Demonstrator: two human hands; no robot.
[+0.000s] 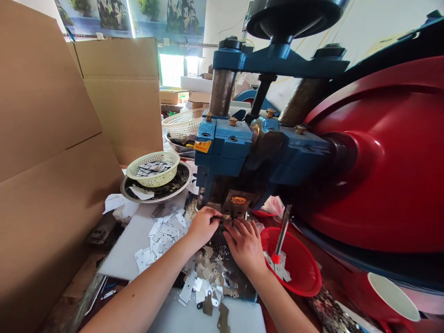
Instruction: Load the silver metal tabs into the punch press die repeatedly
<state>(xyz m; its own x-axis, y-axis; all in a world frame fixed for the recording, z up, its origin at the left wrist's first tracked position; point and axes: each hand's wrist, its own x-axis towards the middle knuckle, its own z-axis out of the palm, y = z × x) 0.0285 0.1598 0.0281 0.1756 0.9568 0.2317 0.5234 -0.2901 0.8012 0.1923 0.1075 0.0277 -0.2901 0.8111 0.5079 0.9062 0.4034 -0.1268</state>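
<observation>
Silvery thin stamped metal plates, strewn before the blue punch press, look light, stiff, sharp-edged, best pinched by their edges; left hand and right hand meet beneath it, fingers curled, grip hidden.

One head-worn camera sits over the near edge of the tabletop, looking forward and down. It is close: the left hand and right hand meet mid-frame. The blue press at the far edge looms above them. The wide lens bends the sides.
</observation>
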